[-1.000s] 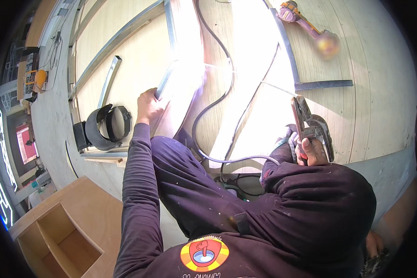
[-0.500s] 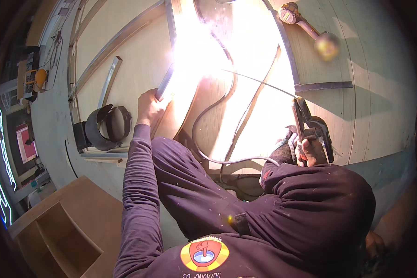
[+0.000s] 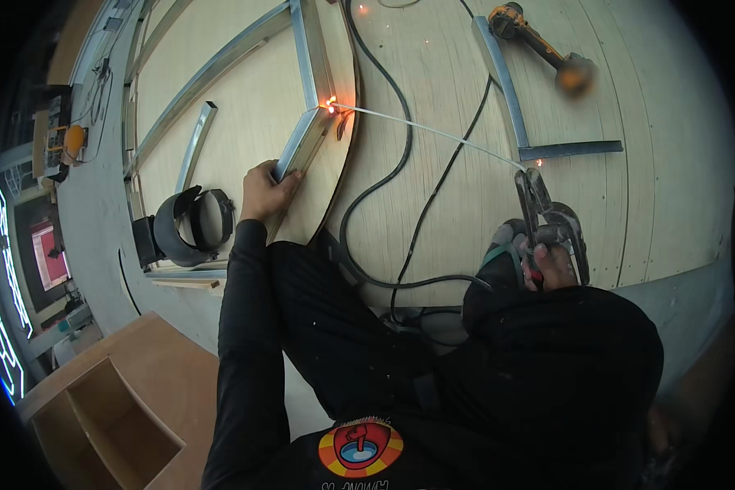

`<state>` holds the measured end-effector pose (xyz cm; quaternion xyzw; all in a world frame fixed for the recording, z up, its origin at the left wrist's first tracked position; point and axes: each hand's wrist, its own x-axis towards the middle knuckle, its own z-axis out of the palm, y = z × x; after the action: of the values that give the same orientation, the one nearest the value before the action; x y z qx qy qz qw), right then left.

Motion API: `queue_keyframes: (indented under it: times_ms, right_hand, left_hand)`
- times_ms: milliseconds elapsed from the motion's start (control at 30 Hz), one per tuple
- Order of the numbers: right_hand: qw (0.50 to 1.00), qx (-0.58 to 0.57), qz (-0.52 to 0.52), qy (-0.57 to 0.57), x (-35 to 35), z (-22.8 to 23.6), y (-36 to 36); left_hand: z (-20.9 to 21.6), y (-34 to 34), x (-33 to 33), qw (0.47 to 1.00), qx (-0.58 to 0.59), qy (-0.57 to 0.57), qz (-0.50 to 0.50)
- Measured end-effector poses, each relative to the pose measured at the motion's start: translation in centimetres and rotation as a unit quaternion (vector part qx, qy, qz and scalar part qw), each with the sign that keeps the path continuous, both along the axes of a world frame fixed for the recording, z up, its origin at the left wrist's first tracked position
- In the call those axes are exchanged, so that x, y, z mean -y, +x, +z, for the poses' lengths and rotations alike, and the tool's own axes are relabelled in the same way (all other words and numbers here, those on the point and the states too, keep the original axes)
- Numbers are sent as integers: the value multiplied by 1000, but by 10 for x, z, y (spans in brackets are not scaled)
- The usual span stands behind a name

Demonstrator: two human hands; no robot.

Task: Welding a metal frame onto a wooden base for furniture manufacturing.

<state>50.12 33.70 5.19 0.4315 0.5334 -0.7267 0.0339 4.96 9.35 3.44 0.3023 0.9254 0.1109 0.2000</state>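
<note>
Welding mid-joint: my left hand (image 3: 263,189) clamps the steel tube (image 3: 302,145) at 11 o'clock, right hand (image 3: 547,260) grips the electrode holder (image 3: 541,208), rod (image 3: 425,131) tip glowing; seam looks unfinished.

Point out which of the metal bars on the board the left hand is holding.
The short bar under the left hand, its far end glowing where the rod touches it. The other bars lie untouched, away from both hands.
</note>
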Motion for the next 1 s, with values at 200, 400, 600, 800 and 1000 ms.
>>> queue_keyframes:
  times_ms: [200, 400, 600, 800, 1000]
  right_hand:
    - [998, -34, -54, -10, 7, 3, -2]
    - [997, -31, -76, -1, 10, 6, -3]
    - [998, -33, -58, -5, 8, 9, -4]
    - [998, -43, -51, -11, 7, 6, -4]
    - [997, -36, -61, -15, 5, -1, -2]
  left_hand:
    - [0, 3, 1, 1000, -11, 16, -1]
    - [1, 4, 0, 999, -25, 27, -18]
    - [2, 4, 0, 1000, -22, 11, -15]
    - [2, 4, 0, 999, -28, 25, -9]
    - [-15, -3, 2, 998, -43, 11, -36]
